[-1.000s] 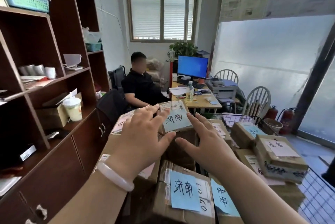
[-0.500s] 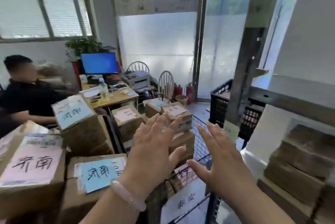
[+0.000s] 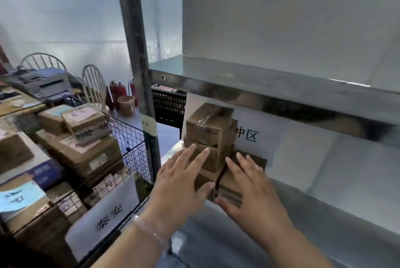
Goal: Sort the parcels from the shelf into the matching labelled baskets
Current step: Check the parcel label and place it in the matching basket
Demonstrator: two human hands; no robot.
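A small stack of brown cardboard parcels (image 3: 211,131) stands on the lower level of a metal shelf (image 3: 281,90), in front of a white paper sign. My left hand (image 3: 179,183) hovers with spread fingers before the stack's lower left parcels. My right hand (image 3: 253,189) is spread just over a low parcel (image 3: 230,192) at the stack's right; whether it touches is unclear. Neither hand holds anything. To the left, a wire basket (image 3: 129,137) carries a white label (image 3: 106,218) on its front and is piled with parcels (image 3: 86,153).
A grey shelf post (image 3: 136,51) rises between basket and shelf. Behind it sit a black crate (image 3: 168,105), red fire extinguishers (image 3: 118,92) and white chairs (image 3: 93,82). A printer (image 3: 47,85) rests on a desk at far left. The shelf surface stretches to the right.
My view has swung right from the baskets of sorted parcels to the metal shelf. Both empty hands have moved up to the parcel stack on the shelf.
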